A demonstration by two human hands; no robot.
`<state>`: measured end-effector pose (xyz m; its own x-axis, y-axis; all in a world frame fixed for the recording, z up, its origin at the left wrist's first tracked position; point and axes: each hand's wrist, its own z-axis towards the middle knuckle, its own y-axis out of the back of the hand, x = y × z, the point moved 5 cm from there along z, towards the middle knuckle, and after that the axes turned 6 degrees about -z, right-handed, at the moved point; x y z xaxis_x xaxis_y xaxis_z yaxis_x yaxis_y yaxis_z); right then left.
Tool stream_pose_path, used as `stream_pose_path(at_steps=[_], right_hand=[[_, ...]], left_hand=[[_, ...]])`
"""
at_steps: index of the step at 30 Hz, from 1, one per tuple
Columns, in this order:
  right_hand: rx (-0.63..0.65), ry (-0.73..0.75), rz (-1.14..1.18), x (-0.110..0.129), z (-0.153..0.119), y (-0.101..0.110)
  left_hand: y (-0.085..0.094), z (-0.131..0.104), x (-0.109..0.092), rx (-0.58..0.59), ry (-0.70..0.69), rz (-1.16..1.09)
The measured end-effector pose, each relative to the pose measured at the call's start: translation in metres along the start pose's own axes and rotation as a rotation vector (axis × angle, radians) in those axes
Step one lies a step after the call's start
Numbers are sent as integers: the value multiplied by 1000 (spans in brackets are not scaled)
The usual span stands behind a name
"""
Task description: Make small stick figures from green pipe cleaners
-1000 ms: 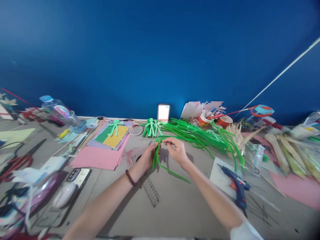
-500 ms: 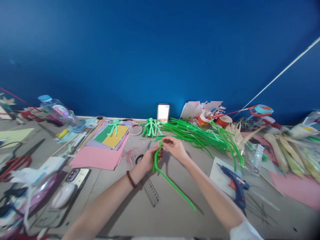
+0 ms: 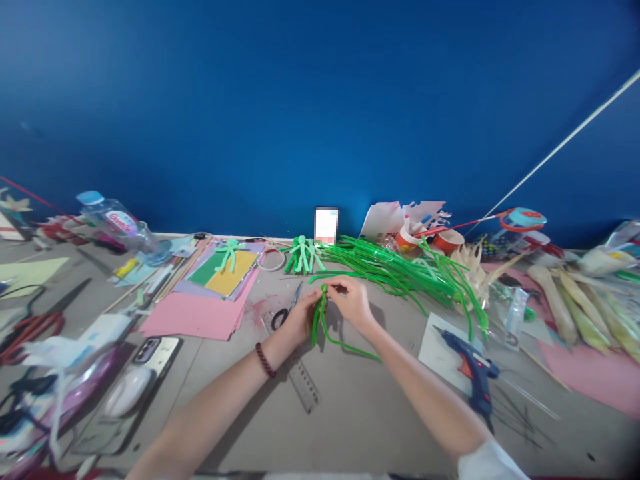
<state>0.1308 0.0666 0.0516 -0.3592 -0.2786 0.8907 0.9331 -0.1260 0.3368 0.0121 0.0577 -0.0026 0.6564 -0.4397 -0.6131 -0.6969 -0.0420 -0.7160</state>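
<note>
Bright green pipe cleaners [image 3: 323,323] hang from between my two hands, with a knotted bit at the top and one long end running off to the right. My left hand [image 3: 301,318] is closed round them from the left. From the right, the fingers of my right hand [image 3: 351,298] pinch the top bit. Behind the hands stand small light green figures [image 3: 302,255], and a heap of green pipe cleaners [image 3: 390,267] lies to their right. Scissors [image 3: 280,319] and a clear ruler [image 3: 303,385] lie beside and under my left forearm.
To the left are pink sheets [image 3: 193,315], a phone [image 3: 163,353], a mouse [image 3: 130,392] and a bottle [image 3: 117,220]. A glue gun [image 3: 475,373], orange cups [image 3: 449,241] and corn husks [image 3: 575,313] are on the right. A blue wall [image 3: 320,113] closes off the back.
The long green end has swung up and to the right, from low over the table to beneath my right wrist. Both hands have shifted slightly, still holding the pipe cleaners.
</note>
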Motion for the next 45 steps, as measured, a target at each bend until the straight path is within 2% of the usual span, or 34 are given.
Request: stream_pose_path(at_steps=[3, 6, 10, 17, 26, 31, 35, 38, 42, 45], right_hand=[[31, -27, 41, -1, 1, -2], [109, -114, 202, -9, 5, -3], [137, -226, 371, -18, 11, 0], [199, -251, 282, -19, 11, -4], [168, -206, 212, -23, 7, -8], [89, -258, 249, -22, 3, -9], [119, -274, 351, -19, 5, -8], [129, -316, 456, -22, 9, -4], [135, -371, 527, -29, 13, 1], [178, -367, 504, -30, 13, 0]], left_hand=[[-3, -1, -1, 20, 24, -19], [-8, -3, -2, 78, 69, -60], [-11, -4, -2, 104, 85, -86], [-10, -4, 0, 86, 92, -78], [-2, -2, 2, -10, 57, -54], [-2, -2, 0, -23, -15, -37], [-6, -1, -8, 45, -90, 107], [-10, -2, -21, 77, -243, 338], [-10, -7, -36, -9, -492, 632], [-9, -9, -37, -27, -567, 752]])
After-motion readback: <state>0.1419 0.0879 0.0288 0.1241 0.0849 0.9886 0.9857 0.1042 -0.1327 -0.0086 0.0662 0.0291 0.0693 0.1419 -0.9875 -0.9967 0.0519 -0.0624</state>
